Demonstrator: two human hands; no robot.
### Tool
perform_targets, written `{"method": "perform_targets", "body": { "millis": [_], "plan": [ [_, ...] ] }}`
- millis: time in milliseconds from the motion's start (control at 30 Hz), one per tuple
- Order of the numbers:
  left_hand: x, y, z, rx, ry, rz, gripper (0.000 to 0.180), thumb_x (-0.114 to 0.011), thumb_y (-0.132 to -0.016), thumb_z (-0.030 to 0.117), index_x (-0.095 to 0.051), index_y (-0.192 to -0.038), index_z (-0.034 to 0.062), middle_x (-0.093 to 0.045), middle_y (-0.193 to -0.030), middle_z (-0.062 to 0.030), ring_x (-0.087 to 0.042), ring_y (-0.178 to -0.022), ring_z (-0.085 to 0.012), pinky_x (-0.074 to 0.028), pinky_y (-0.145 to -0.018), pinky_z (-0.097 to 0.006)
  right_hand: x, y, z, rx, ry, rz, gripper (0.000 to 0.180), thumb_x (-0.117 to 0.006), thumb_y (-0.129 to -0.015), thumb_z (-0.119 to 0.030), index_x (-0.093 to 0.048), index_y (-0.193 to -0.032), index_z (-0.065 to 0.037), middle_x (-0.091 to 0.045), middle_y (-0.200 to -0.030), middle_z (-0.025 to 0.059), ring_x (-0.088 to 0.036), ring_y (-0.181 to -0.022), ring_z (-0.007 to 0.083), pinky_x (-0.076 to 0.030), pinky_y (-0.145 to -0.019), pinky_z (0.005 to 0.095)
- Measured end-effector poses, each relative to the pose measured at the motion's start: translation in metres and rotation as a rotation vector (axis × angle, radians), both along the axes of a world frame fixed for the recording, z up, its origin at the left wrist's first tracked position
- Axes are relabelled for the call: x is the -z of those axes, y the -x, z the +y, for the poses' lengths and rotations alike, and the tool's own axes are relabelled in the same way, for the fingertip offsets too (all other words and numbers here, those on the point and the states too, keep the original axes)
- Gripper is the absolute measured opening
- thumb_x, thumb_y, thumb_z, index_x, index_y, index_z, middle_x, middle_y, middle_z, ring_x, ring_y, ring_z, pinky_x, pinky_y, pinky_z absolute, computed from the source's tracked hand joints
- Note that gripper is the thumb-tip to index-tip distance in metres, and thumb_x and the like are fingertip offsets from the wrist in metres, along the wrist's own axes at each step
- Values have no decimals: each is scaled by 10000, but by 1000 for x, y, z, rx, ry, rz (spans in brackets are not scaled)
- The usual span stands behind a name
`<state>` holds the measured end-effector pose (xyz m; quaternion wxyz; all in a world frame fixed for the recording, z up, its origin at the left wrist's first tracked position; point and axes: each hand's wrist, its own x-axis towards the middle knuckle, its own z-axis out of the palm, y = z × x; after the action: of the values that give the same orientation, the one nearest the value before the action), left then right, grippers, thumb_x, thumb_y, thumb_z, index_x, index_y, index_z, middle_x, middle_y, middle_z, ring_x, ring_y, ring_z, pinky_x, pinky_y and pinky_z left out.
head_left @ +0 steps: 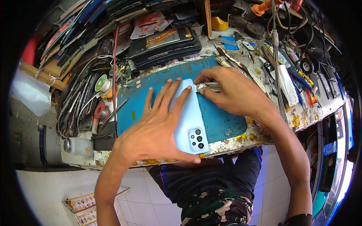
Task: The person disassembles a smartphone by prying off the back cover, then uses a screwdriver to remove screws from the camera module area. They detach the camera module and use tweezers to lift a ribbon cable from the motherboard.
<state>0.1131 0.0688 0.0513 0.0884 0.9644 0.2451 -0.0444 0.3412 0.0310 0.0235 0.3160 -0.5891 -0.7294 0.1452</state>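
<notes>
Tiled white floor (139,184), stained white desk (260,134), blue mat (222,118), 1 pale-blue phone (188,113) under spread left hand (154,128), right hand (232,88) pinching silvery object (212,86).

- Tabletop (253,132): whitish, worn, blotched with yellow stains.
- Teal mat (222,118) at the tabletop's front, smudged, with a pale blue phone (190,113) lying on it, camera side up.
- Behind the mat: a stack of dark devices (169,49), a blue square (230,43) and a yellow container (219,23).
- Left side: a green-and-white spool (102,83), a red spool (100,112) and a translucent jar (79,147).
- Right side: a white packet (287,84) and a yellow-and-black tube (306,81).
</notes>
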Motion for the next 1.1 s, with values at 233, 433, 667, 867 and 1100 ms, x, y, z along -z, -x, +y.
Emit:
{"method": "perform_targets", "body": {
  "millis": [233, 433, 667, 867, 1100],
  "plan": [
    [4, -4, 8, -4, 79, -6, 1472, -884, -465, 673, -148, -1538, -14, -160, -1543, -352, -166, -1465, -507, -141, -1178, -634, 2, -3, -6, -23, 48, 16, 292, -633, -869, -193, -688, -1091, -13, -695, -1028, 207, -658, -1005, 370, -498, -915, 439],
    [14, -4, 11, 28, 62, -128, 1518, -933, -391, 601, -132, -1548, 34, -199, -1529, -298, -219, -1427, -494, -188, -1162, -606, 2, 1, -19, 5, 73, -4, 269, -632, -857, -180, -682, -1057, -8, -689, -991, 201, -651, -961, 380, -499, -882, 441],
    [16, -1, 10, -10, 89, -162, 1566, -974, -316, 513, -131, -1570, 102, -174, -1574, -244, -228, -1427, -485, -253, -1158, -586, 4, 7, -31, 60, 43, 22, 243, -643, -848, -163, -680, -1022, 2, -668, -916, 185, -645, -881, 372, -490, -806, 450],
    [16, -2, 11, -8, 71, -160, 1538, -972, -316, 513, -161, -1560, 112, -184, -1566, -238, -247, -1408, -489, -263, -1147, -589, 6, 11, -35, 76, 11, 51, 217, -662, -823, -131, -689, -994, 0, -668, -897, 167, -648, -817, 367, -503, -743, 432],
    [19, 0, 12, -15, 49, -158, 1498, -963, -340, 525, -179, -1555, 134, -184, -1565, -238, -249, -1400, -494, -259, -1139, -595, 7, 18, -46, 57, 32, 53, 233, -685, -756, -93, -687, -977, -17, -665, -864, 143, -654, -778, 330, -519, -691, 405]
  ]
}}
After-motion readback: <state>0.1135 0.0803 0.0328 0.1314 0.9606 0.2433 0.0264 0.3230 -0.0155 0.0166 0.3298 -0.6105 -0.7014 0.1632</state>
